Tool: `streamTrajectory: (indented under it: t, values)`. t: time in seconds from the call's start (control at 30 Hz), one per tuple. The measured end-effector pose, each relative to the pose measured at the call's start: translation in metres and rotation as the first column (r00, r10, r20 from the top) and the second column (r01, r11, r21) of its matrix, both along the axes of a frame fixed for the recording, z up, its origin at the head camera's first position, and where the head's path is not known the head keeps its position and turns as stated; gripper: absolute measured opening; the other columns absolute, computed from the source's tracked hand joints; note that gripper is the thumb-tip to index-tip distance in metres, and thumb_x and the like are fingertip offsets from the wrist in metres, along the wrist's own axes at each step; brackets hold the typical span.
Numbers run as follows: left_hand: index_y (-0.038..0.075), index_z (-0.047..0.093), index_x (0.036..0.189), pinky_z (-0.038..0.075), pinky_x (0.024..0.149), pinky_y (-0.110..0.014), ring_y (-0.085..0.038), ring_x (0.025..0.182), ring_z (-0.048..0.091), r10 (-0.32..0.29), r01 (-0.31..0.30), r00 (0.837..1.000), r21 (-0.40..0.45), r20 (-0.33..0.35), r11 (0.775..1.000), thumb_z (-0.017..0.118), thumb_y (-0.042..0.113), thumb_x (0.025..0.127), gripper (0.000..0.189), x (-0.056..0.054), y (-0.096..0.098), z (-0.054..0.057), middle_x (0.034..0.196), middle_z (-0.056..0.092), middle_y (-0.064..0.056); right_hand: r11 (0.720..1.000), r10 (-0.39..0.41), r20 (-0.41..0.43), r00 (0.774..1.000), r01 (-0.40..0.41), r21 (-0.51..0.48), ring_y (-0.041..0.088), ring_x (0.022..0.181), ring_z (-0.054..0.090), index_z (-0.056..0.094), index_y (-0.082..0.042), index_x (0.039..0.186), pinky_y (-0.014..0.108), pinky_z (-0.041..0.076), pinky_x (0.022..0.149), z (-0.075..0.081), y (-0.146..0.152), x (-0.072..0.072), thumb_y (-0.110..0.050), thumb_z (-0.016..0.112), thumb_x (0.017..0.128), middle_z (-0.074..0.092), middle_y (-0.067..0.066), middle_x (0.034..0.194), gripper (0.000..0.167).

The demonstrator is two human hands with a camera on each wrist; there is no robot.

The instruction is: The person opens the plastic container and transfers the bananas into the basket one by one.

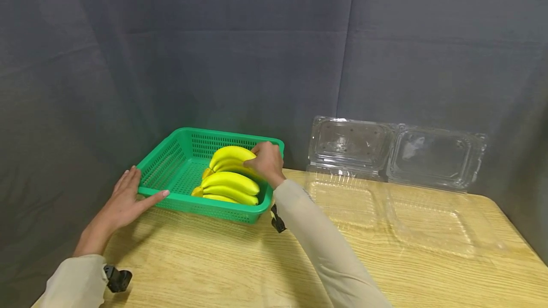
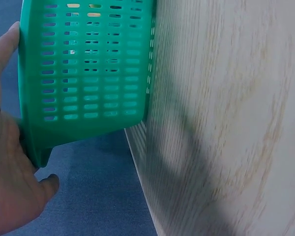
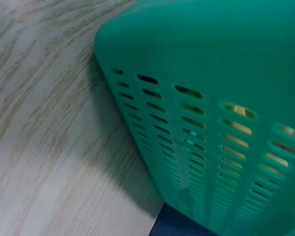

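Observation:
A green plastic basket [image 1: 222,209] with slotted walls stands at the left of the wooden table. Two bunches of yellow bananas lie in its right half, a near bunch [image 1: 231,185] and a far bunch [image 1: 231,154]. My right hand [image 1: 269,163] reaches over the basket's right wall and grips the far bunch by its right end; some fingers are hidden. At the basket's left corner my left hand [image 1: 124,199] rests on the rim, fingers straight and thumb spread along the front edge. In the right wrist view only the basket's outer wall [image 3: 187,59] shows, not the hand.
Two clear plastic clamshell containers stand open side by side on the right, the left one's lid [image 1: 348,144] and the right one's lid [image 1: 434,158] upright at the back. A grey curtain [image 1: 239,61] hangs behind the table [image 1: 205,260].

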State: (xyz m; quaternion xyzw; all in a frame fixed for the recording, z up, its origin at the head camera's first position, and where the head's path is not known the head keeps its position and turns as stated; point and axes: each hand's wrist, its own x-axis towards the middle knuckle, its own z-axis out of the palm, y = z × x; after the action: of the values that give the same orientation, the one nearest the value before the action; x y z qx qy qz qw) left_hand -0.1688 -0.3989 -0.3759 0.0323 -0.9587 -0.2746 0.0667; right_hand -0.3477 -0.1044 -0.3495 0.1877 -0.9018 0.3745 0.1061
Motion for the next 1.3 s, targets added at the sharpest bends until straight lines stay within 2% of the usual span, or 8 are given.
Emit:
streamTrajectory:
  t: [0.07,0.13,0.3,0.43,0.87,1.3]
  values:
    - [-0.011,-0.008,0.147,0.0,0.105,-0.069,-0.047,0.139,-0.018,-0.002,0.002,1.0,-0.001,-0.002,1.0,0.053,0.056,0.094,0.106,-0.0006,0.0001,0.0002,0.153,-0.017,-0.031,1.0,-0.007,0.002,1.0,0.007,-0.002,0.011,0.062,0.057,0.078,-0.013,0.079,0.024,0.047,0.047,0.0001,-0.0003,-0.0005,-0.02,0.088,0.071,0.064,-0.005,0.068,0.015]
    - [-0.011,-0.008,0.147,0.0,0.106,-0.069,-0.047,0.139,-0.018,-0.003,0.003,1.0,0.0,-0.002,1.0,0.053,0.056,0.094,0.105,-0.0011,0.0,0.0002,0.153,-0.017,-0.031,1.0,-0.011,0.005,1.0,0.011,0.006,0.014,0.068,0.061,0.079,-0.013,0.084,0.025,0.049,0.051,0.0003,-0.0005,-0.001,-0.02,0.089,0.071,0.069,-0.002,0.077,0.018]
    - [-0.01,-0.008,0.148,0.001,0.105,-0.069,-0.047,0.139,-0.017,0.001,-0.001,1.0,-0.002,0.0,1.0,0.053,0.056,0.094,0.105,-0.0023,-0.0009,-0.0003,0.153,-0.016,-0.031,1.0,-0.019,0.006,1.0,0.019,0.011,0.017,0.081,0.065,0.079,-0.013,0.095,0.028,0.054,0.061,-0.0002,-0.0008,-0.0015,-0.02,0.09,0.07,0.072,0.0,0.094,0.028]
    - [-0.01,-0.008,0.148,0.001,0.105,-0.07,-0.047,0.139,-0.017,0.001,-0.001,1.0,-0.001,0.001,1.0,0.053,0.056,0.094,0.106,-0.0022,-0.0008,0.0004,0.153,-0.017,-0.031,1.0,-0.017,0.007,1.0,0.017,0.001,0.019,0.088,0.066,0.078,-0.012,0.102,0.031,0.055,0.068,0.0001,-0.0015,-0.0026,-0.019,0.089,0.071,0.072,0.002,0.101,0.034]
    - [-0.011,-0.007,0.148,0.003,0.104,-0.071,-0.048,0.139,-0.016,0.004,-0.004,1.0,-0.008,0.021,1.0,0.054,0.057,0.093,0.107,-0.0012,0.0004,0.0008,0.153,-0.016,-0.031,0.999,0.028,-0.003,1.0,-0.028,0.029,0.023,0.09,0.066,0.076,-0.007,0.107,0.033,0.055,0.074,-0.0014,-0.0048,-0.0045,-0.018,0.088,0.072,0.071,0.006,0.106,0.039]
    - [-0.013,-0.005,0.148,0.004,0.105,-0.07,-0.048,0.139,-0.014,0.011,-0.011,1.0,-0.022,0.011,1.0,0.054,0.058,0.093,0.107,-0.0023,0.0001,0.0015,0.153,-0.013,-0.033,0.995,0.045,0.016,0.999,-0.046,0.084,0.025,0.092,0.065,0.074,-0.006,0.108,0.034,0.056,0.073,-0.0009,-0.0075,-0.0073,-0.018,0.087,0.073,0.069,0.007,0.111,0.039]
